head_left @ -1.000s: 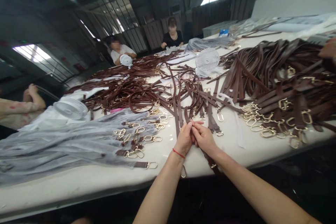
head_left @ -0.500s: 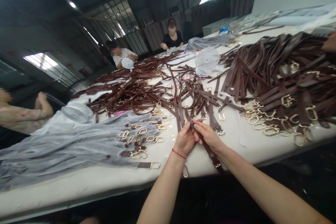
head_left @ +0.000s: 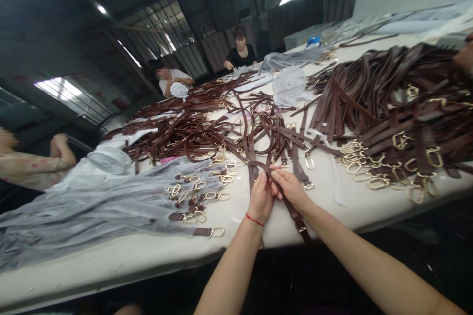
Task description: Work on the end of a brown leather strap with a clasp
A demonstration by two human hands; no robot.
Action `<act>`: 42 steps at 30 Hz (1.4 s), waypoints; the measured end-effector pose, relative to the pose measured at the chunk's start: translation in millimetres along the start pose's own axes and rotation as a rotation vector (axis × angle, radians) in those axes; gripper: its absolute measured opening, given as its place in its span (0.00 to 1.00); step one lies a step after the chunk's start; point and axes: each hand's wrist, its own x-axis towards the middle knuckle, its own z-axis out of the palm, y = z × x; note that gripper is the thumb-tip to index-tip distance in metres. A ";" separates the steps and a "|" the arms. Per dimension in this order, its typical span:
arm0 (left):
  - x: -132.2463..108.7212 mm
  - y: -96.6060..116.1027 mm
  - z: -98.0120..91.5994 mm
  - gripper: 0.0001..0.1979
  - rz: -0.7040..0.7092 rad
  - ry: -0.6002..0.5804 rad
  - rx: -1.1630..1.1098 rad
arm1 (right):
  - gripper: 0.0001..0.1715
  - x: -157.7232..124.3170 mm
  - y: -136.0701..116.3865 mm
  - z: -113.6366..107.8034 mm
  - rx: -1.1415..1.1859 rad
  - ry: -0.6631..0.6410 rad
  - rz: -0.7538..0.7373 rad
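Near the table's front edge, my left hand (head_left: 261, 199) and my right hand (head_left: 290, 188) meet, both closed on one brown leather strap (head_left: 296, 217). The strap runs between my fingers, its upper end pointing up and left. Below my right hand it hangs toward the edge, with a gold buckle (head_left: 302, 229) on it. My fingers partly cover the stretch they pinch. Just beyond lie more loose brown straps (head_left: 275, 130) with gold buckles and clasps.
Straps wrapped in grey film (head_left: 111, 197) lie at the left. A big heap of brown straps (head_left: 354, 93) with gold clasps (head_left: 356, 157) fills the right. White fans (head_left: 290, 82) stand among the straps on the white table (head_left: 148, 251). Several people sit around it.
My hands have shifted slightly, and the strap's upper end now reaches farther out to the left. The gold ring below my left hand is now mostly hidden by my wrist.
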 end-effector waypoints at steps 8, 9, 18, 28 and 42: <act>-7.0 14.0 1.5 0.24 -0.078 -0.140 -0.157 | 0.21 -2.7 -5.9 -0.3 0.195 -0.171 0.091; -9.1 15.0 2.6 0.24 -0.093 -0.138 -0.143 | 0.21 -4.2 -6.6 -0.4 0.199 -0.177 0.099; -31.1 24.0 16.1 0.22 -0.045 -0.132 0.081 | 0.20 -20.6 -6.5 -8.1 0.198 -0.260 0.109; -43.3 15.8 18.9 0.29 -0.041 -0.111 0.116 | 0.19 -26.1 -9.2 -7.4 0.207 -0.294 0.122; -58.6 12.7 51.3 0.09 0.137 0.018 0.004 | 0.20 -44.3 -37.1 -9.0 0.107 -0.256 0.156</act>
